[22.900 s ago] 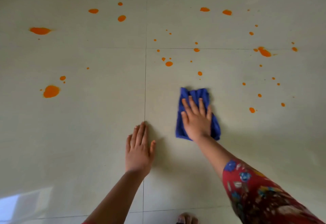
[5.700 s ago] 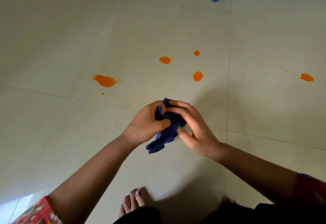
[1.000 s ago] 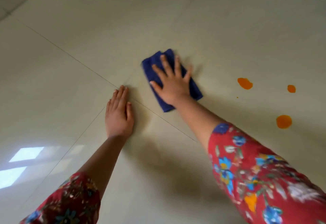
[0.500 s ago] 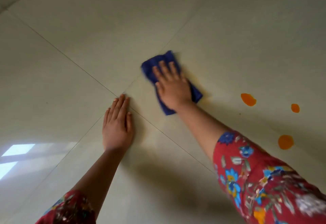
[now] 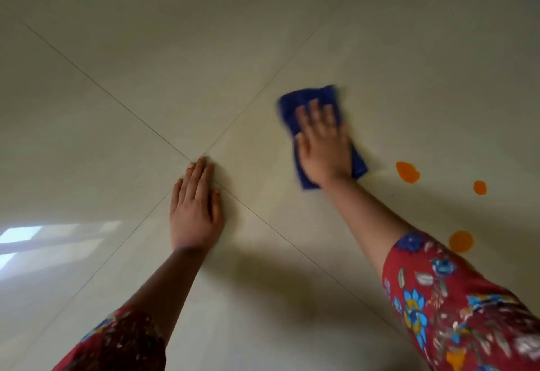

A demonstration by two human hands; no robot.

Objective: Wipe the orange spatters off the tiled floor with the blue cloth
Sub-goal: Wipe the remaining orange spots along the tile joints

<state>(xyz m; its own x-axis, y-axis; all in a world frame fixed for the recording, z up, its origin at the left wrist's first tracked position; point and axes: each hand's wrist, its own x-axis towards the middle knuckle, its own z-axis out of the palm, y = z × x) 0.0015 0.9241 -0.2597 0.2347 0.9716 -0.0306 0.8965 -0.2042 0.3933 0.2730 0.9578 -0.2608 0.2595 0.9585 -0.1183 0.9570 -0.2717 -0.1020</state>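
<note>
The folded blue cloth (image 5: 295,104) lies flat on the pale tiled floor (image 5: 175,49), right of centre. My right hand (image 5: 323,142) presses down on it with straight, spread fingers and looks motion-blurred. Just right of the cloth sit three orange spatters: a larger blob (image 5: 407,171), a small dot (image 5: 479,187) and a round spot (image 5: 461,241) beside my floral sleeve. My left hand (image 5: 194,207) rests flat on the floor where the tile joints cross, its fingers straight, holding nothing.
Grout lines cross under my left hand's fingertips (image 5: 193,161). A bright window reflection (image 5: 20,236) lies on the floor at the left edge. My red floral sleeves fill the lower corners.
My right hand has slid the cloth to the right, closer to the orange spatters. My left hand has stayed planted at the tile crossing.
</note>
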